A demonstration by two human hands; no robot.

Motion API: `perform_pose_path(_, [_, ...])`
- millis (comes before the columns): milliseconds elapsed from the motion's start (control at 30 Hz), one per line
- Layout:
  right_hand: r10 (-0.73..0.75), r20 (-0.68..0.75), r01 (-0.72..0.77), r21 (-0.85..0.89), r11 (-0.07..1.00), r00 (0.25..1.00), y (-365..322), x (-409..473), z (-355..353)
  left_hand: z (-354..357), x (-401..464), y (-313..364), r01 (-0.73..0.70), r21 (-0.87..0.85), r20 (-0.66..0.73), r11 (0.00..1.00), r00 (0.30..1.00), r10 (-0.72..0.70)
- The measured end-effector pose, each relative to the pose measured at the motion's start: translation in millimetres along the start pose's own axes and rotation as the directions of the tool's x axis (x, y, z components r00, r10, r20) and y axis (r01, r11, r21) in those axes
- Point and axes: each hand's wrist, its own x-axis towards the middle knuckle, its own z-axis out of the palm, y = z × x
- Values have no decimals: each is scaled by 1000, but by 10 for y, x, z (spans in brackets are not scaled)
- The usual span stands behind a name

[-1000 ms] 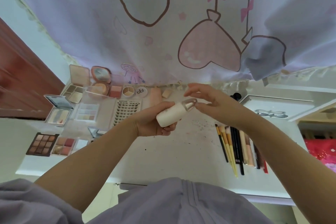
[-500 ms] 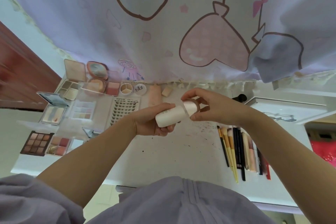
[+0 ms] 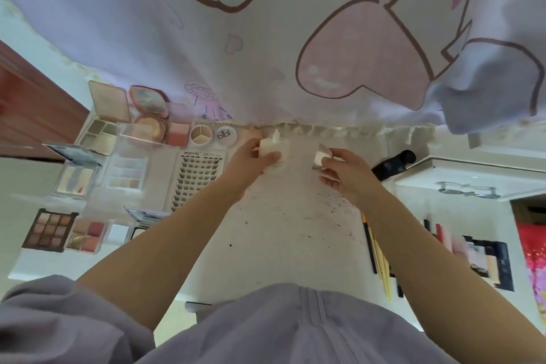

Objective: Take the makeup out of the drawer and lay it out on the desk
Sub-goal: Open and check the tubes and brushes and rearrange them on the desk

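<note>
My left hand (image 3: 254, 158) grips a white foundation bottle (image 3: 273, 148) upright near the back of the white desk (image 3: 283, 233), its pump nozzle bare at the top. My right hand (image 3: 342, 170) pinches the bottle's clear, metallic-looking cap (image 3: 320, 158) a short way to the right, apart from the bottle. Left of my arm lie open eyeshadow palettes (image 3: 50, 229), blush compacts (image 3: 149, 124), a lash tray (image 3: 196, 179) and small round pots (image 3: 226, 135). Brushes and pencils (image 3: 381, 260) lie on the right under my right forearm.
A printed curtain (image 3: 266, 47) hangs along the desk's back edge. A black tube (image 3: 393, 164) and a white box (image 3: 472, 177) sit at the right. More palettes (image 3: 487, 263) lie far right. Dark specks dot the desk's middle.
My right hand has pulled the cap off the bottle and moved right with it. My left hand has carried the bottle toward the back of the desk and turned it upright.
</note>
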Motion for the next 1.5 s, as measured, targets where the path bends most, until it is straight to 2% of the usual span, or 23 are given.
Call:
perform_pose_path(100, [35,-69,-42,-104,994,997,80,255,108,200,182,21,-142,334,-155,932,967,203])
perform_pose_path(167, [24,-100,-43,-194,980,995,83,378,158,327,317,0,-131,506,-202,852,943,265])
perform_pose_path(267, [-19,-124,-21,-310,951,992,70,517,232,428,422,-42,-58,656,-234,753,932,276])
perform_pose_path(467, [-127,-88,78,-423,903,988,63,644,398,365,449,-127,-131,669,-240,732,894,379])
perform_pose_path(567, [-122,-55,82,-473,877,991,36,546,399,304,413,-104,-144,674,-208,725,904,373])
perform_pose_path(633, [-116,-1,95,-560,823,993,-36,405,323,275,322,-88,-195,672,-207,715,877,433])
perform_pose_path(700, [-204,75,197,-698,688,976,-164,200,168,320,176,-67,-299,641,-222,707,810,544])
perform_pose_path(800, [-392,191,369,-811,453,900,-414,-167,-200,619,-42,5,-450,599,-218,663,705,675])
perform_pose_path(900, [-442,245,372,-900,226,863,-610,-478,-628,1027,-135,84,-532,583,-164,614,663,730])
perform_pose_path(967, [-390,300,322,-947,-10,870,-613,-569,-847,1254,-162,83,-566,577,-30,589,707,707])
perform_pose_path(1033, [-338,348,283,-932,-227,875,-503,-578,-928,1427,-148,8,-524,613,151,592,813,563])
perform_pose_path(1100, [-343,377,272,-909,-317,860,-374,-535,-911,1551,-109,-59,-453,697,295,556,888,353])
perform_pose_path(1167, [-380,405,294,-902,-317,832,-314,-483,-858,1623,-99,-70,-416,705,367,574,907,207])
perform_pose_path(1233, [-400,431,346,-899,-269,809,-310,-443,-797,1607,-118,-52,-369,646,365,668,918,154])
perform_pose_path(1267, [-401,428,374,-904,-208,810,-314,-440,-766,1554,-136,-49,-344,619,352,706,925,142])
perform_pose_path(1367, [-420,384,461,-882,95,822,-372,-515,-669,1249,-237,-24,-352,532,352,770,919,178])
perform_pose_path(1433, [-425,392,516,-826,227,816,-467,-609,-601,996,-345,56,-411,496,359,765,899,251])
perform_pose_path(1500, [-365,435,551,-765,333,824,-575,-732,-526,770,-489,162,-444,435,406,783,873,270])
